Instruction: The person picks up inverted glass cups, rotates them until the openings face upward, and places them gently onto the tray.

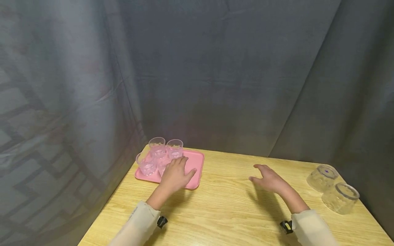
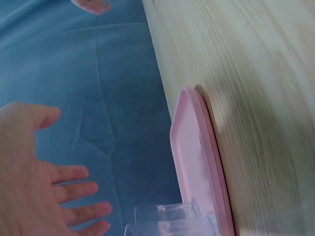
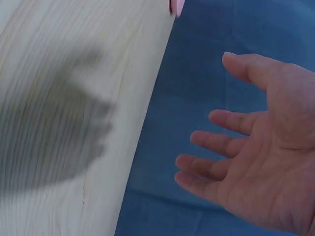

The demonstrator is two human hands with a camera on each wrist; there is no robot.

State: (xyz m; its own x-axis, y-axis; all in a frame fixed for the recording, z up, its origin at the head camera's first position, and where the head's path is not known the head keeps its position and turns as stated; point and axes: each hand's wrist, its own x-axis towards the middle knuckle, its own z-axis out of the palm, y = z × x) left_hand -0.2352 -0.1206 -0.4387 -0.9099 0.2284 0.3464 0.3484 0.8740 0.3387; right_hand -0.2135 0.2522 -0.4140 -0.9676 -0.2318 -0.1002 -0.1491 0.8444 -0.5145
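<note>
My left hand [image 1: 176, 175] is over the front of a pink tray [image 1: 194, 167], fingers apart and holding nothing. Several clear cups stand on the tray's left part, among them a back-left cup [image 1: 157, 147], a back-right cup [image 1: 175, 149] and a left cup [image 1: 146, 164]. Another cup is partly hidden behind my left hand. The left wrist view shows the palm, with a gap between the fingers [image 2: 81, 212] and the cups [image 2: 167, 219]. Above the wooden table, right of the tray, my right hand [image 1: 270, 180] hovers with loosely bent fingers and nothing in it.
Two clear glasses stand upside down near the table's right edge, one farther back [image 1: 321, 178] and one nearer [image 1: 340, 199]. A grey curtain [image 1: 215, 75] hangs behind the wooden table [image 1: 221, 212] and along its left side.
</note>
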